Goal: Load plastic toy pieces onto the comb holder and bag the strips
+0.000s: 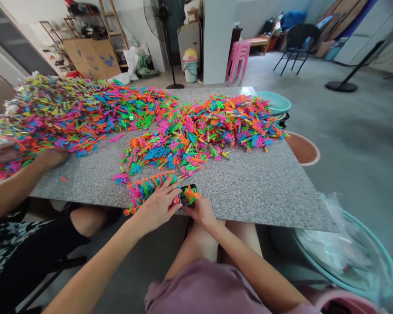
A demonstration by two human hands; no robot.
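My left hand (pixel 163 203) lies over the right end of a packed row of small plastic pieces (pixel 146 187) in orange, green, blue and pink. Its thumb and fingers close around a few pink and orange pieces (pixel 176 200) against the left side of a small black tray (pixel 193 187). My right hand (pixel 201 210) grips the tray's near right side at the table edge, its fingertips partly hidden. An orange-and-green cluster of pieces (pixel 190 195) sits on the tray, beside my right thumb. Just beyond both hands spreads a loose heap of similar pieces (pixel 183 135).
A larger heap (pixel 85 104) covers the far left of the speckled stone table (pixel 255 187). A co-worker's hands (pixel 52 158) are at its near edge. At the right stand a turquoise basin (pixel 275 102), a brown basin (pixel 303 148) and a large tub (pixel 384 257) with clear plastic bags.
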